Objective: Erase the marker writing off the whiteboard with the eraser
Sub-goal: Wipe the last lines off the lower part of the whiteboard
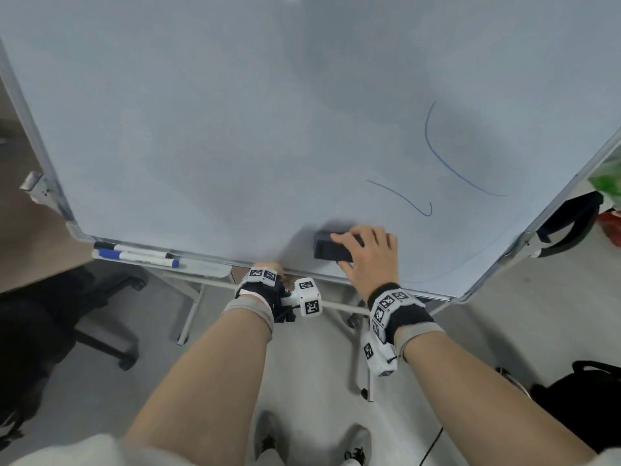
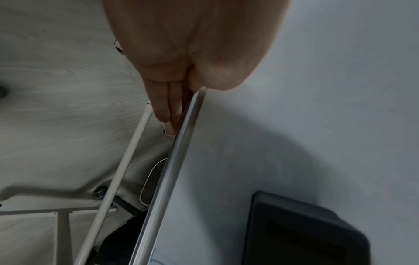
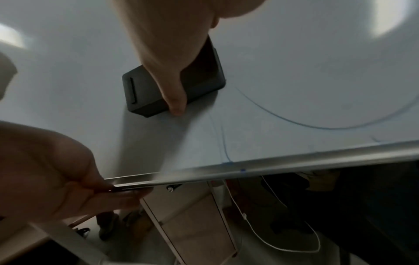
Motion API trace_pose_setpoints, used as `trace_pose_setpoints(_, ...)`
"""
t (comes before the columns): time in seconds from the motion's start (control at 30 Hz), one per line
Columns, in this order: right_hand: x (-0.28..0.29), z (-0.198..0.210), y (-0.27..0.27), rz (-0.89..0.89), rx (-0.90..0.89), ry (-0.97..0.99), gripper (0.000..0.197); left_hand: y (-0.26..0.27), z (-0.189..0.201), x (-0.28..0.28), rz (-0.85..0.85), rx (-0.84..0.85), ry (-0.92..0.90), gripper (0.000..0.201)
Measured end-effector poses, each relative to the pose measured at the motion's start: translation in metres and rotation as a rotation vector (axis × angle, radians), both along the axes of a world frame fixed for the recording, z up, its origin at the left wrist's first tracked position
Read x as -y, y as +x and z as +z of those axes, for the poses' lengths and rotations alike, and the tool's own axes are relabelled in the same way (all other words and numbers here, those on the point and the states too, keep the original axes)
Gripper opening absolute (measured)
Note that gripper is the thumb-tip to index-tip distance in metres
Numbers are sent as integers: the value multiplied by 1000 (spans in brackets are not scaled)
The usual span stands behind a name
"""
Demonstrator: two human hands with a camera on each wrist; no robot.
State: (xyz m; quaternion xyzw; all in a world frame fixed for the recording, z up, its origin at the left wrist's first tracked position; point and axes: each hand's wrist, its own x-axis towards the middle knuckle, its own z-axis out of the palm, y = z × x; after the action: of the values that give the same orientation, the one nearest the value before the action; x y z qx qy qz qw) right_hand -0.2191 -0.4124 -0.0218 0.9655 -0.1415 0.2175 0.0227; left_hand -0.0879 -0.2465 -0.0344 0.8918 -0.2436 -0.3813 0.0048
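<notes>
The left hand (image 1: 268,275) pinched the near edge (image 2: 179,157) of the board (image 1: 235,129), thumb in front and fingers (image 2: 163,105) behind, likely to keep it from rocking. Just past it, to the right, the right hand (image 1: 366,253) gripped the eraser (image 1: 331,248) by its two long sides and pressed it flat on the board. The eraser looked small, light and hard, so it should slide easily; holding the sides seemed best. Farther off to the right, blue lines (image 1: 447,156) were not yet wiped. Two pens (image 1: 137,255) lay in the tray on the near left.
</notes>
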Motion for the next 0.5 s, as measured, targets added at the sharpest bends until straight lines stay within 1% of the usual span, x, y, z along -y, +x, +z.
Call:
trace_pose_setpoints(0.03, 3, -2, -6, -18, 1, 18, 61, -2, -2, 1, -13, 12, 20, 32)
trace_pose_setpoints(0.1, 12, 15, -7, -60, 74, 38, 59, -6, -9, 5, -28, 54, 22, 32)
trace_pose_setpoints(0.23, 41, 81, 9, -186, 425, 55, 54, -19, -14, 12, 18, 120, 17, 28)
trace_pose_setpoints(0.27, 47, 92, 12, -190, 482, 55, 54, -21, -16, 13, 28, 141, 25, 26)
trace_pose_setpoints(0.3, 51, 96, 13, -188, 502, 50, 55, -24, -16, 14, 31, 153, 44, 26)
trace_pose_setpoints(0.37, 49, 85, 10, -151, 452, 54, 58, -26, -16, 16, 42, 158, 64, 29)
trace_pose_setpoints(0.43, 42, 54, 1, -77, 290, 61, 60, -26, -14, 18, 84, 147, 61, 33)
trace_pose_setpoints(0.5, 36, 24, -14, -16, 120, 59, 62, -23, -15, 20, 106, 145, 19, 34)
